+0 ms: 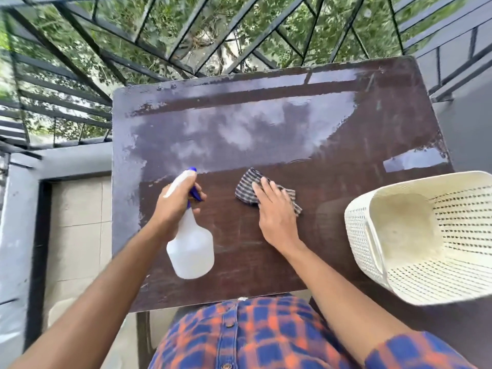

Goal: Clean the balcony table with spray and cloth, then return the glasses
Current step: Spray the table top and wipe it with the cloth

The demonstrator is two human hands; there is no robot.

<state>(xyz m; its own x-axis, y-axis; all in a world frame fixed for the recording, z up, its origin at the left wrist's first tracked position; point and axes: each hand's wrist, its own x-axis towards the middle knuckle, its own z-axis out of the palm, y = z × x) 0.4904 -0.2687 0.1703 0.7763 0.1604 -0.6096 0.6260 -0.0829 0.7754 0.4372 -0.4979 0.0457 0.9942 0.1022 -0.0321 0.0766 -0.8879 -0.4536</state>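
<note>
Spraying: judged largely done. A pale wet film [239, 129] covers the far half and the left strip of the balcony table [346, 187], with one more wet patch near the right edge.
Wiping: judged barely begun. The near half looks dry and dull, and the film on the far half shows no clear wiped lanes.
Left hand [173, 206]: its fingers are curled round the neck of the spray bottle [190, 246], with one finger on the blue trigger. It holds the bottle over the near-left part of the table, nozzle pointing away from the person.
Right hand [274, 209]: its fingers are straight and together, pressing flat on the checked cloth [246, 186] without gripping it.
Cloth: bunched on the table near the middle, just on the near side of the wet film's edge.
Left to do: wipe the whole top, put down the bottle and cloth, and bring back the glasses.
Glasses: none in view, so that step is not yet done.
Spray bottle contents: the body is translucent white and I cannot tell the liquid level.
Basket [354, 225]: cream, perforated plastic, at the near-right corner. The inside that shows holds nothing. I cannot tell whether it rests on the table or just beside it.
</note>
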